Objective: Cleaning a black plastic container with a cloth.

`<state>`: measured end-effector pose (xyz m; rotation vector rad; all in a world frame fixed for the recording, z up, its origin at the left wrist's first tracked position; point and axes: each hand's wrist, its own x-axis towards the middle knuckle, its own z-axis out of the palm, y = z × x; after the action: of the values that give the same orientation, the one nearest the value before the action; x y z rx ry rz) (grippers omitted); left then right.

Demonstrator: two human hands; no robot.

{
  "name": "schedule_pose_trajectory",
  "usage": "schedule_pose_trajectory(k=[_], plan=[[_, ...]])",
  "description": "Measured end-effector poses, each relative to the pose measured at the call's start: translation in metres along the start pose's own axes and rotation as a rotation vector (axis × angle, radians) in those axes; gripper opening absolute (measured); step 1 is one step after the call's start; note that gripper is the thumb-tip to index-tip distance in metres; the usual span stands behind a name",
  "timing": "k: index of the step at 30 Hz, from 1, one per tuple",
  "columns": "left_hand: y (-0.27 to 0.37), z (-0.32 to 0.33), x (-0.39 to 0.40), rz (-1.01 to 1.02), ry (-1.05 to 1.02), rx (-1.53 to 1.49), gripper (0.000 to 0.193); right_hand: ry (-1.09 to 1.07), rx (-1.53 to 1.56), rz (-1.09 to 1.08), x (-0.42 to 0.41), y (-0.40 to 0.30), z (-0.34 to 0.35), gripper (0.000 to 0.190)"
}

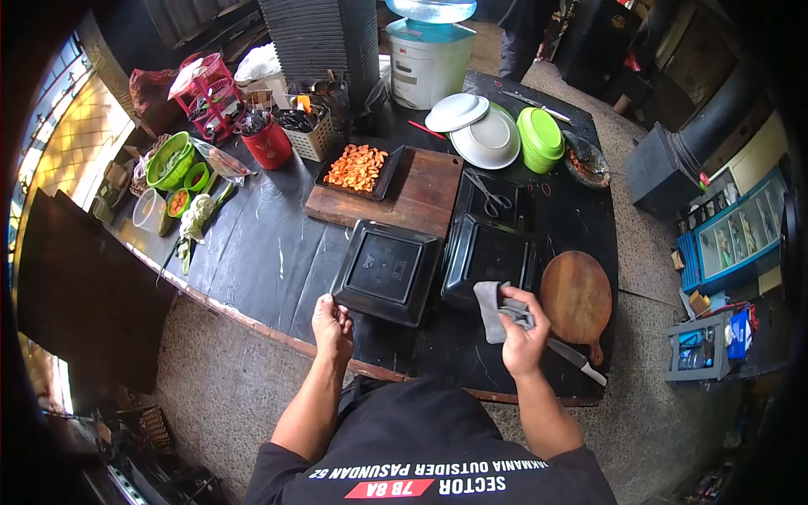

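Note:
Pinched at its near left corner, a square black plastic tray (386, 268) is in my left hand (333, 325), its underside facing up. My right hand (525, 331) grips a folded grey cloth (489, 309), which is apart from the tray. Just beyond that cloth, more black trays (492, 252) sit upside down in a stack. Metal scissors (489, 197) rest on another black tray (514, 213) behind the stack. Past the held tray lies a thick wooden cutting board (429, 180), bearing a black tray (392, 173) of sliced carrots (356, 167).
A round wooden board (576, 297) and a knife (577, 361) lie right of my right hand. White plates (486, 136), green bowls (541, 139) and a stone mortar (584, 164) stand farther back. Vegetables (197, 218) and a red utensil holder (266, 142) are at left. A person (521, 38) stands beyond the table.

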<state>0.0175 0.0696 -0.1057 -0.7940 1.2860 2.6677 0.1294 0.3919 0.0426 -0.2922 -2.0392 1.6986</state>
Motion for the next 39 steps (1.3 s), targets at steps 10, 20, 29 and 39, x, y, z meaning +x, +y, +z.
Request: schedule_pose_trajectory(k=[10,20,29,39], plan=[[-0.014,0.004,0.008,-0.055,-0.023,0.154,0.019,-0.007,0.005,-0.007,-0.012,0.004,0.011,0.038],[-0.003,-0.021,0.024,0.326,-0.129,0.818,0.033,0.071,-0.012,-0.013,-0.016,-0.001,0.011,0.040],[0.008,0.048,-0.020,0.311,-0.320,0.743,0.020,0.358,-0.023,0.025,-0.019,-0.006,-0.035,0.037],[-0.033,0.164,-0.025,0.361,-0.407,1.212,0.033,0.188,-0.161,0.237,-0.016,-0.002,-0.086,0.047]])
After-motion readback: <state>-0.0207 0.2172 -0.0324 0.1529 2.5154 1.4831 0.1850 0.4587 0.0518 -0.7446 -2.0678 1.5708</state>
